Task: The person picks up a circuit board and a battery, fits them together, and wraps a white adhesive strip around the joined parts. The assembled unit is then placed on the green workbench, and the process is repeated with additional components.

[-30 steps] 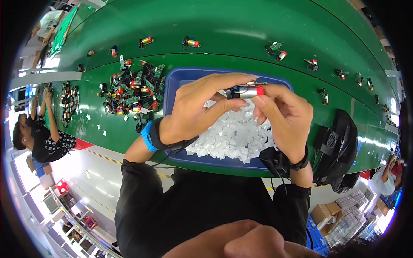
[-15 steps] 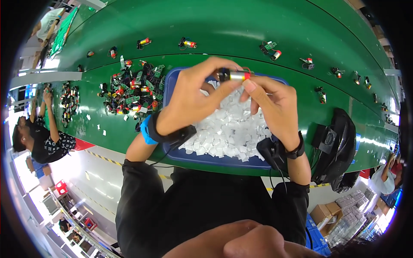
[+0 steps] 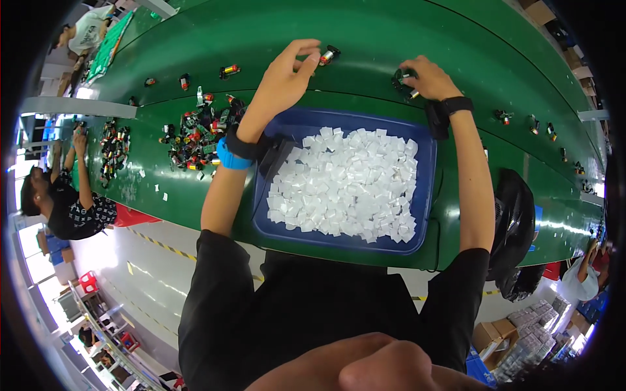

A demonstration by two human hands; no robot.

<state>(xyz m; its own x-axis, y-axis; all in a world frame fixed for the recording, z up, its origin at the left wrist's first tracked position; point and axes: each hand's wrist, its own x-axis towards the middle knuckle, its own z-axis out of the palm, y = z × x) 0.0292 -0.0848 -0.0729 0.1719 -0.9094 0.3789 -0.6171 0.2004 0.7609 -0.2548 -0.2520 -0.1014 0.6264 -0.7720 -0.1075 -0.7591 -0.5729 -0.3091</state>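
Battery-and-circuit-board assembly (image 3: 402,81), with a dark wired part and a small silver cylinder, lies under the fingertips of the right hand (image 3: 430,79) on the green work surface (image 3: 365,26). The fingers curve down over its upper side and the thumb is bent in close beside it; they partly hide it, so I cannot tell whether the grip is closed on it or only touching.

A second assembly, a wired battery with a red end (image 3: 328,56), lies just beyond the thumb tip of the left hand (image 3: 285,79), to its right. That hand is loosely open, thumb and fingers apart, with nothing between them; whether the thumb touches the battery is unclear.

Nearer the body, between the forearms, sits a blue tray (image 3: 352,118) spread with small white square pieces (image 3: 345,186). A heap of similar assemblies (image 3: 195,140) lies left of the tray, partly behind the left forearm. More single ones are spaced out along the surface, such as a red-and-yellow battery (image 3: 229,71) left of the left hand. A black plastic bag (image 3: 512,218) lies beyond the right forearm. At far left, a co-worker (image 3: 62,208) reaches toward another heap (image 3: 114,150).
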